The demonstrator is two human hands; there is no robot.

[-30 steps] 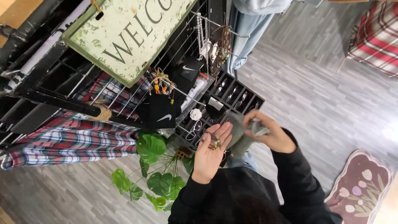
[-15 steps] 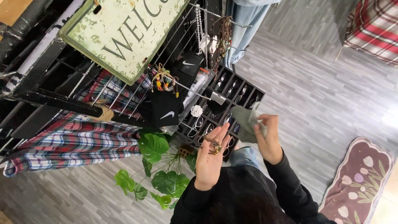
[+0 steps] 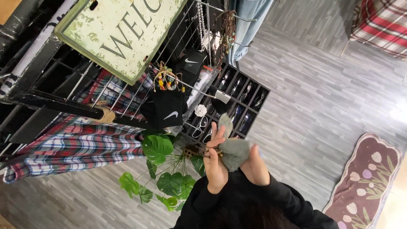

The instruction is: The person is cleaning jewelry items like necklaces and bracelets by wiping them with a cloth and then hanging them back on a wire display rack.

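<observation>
Grey plank flooring lies beneath a wire display rack (image 3: 140,80) as the left hand (image 3: 215,165) pinches a small brown trinket (image 3: 210,151) and the right hand (image 3: 254,167) grips a grey cloth (image 3: 235,152) against it, seemingly wiping; careful rubbing comes next.

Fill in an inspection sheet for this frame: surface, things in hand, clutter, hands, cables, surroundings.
Surface: grey plank floor; no table seen.
Things in hand: grey fuzzy item held between both hands, with a small brownish piece beside it; exact kind cannot be told.
Clutter: wire grid rack hung with a green sign, beaded bracelets, necklaces, black packets; compartment tray of glasses.
Hands: left hand and right hand raised together at the item.
Cables: nothing seen.
Surroundings: plaid shirts, leafy plant, flowered rug.
</observation>
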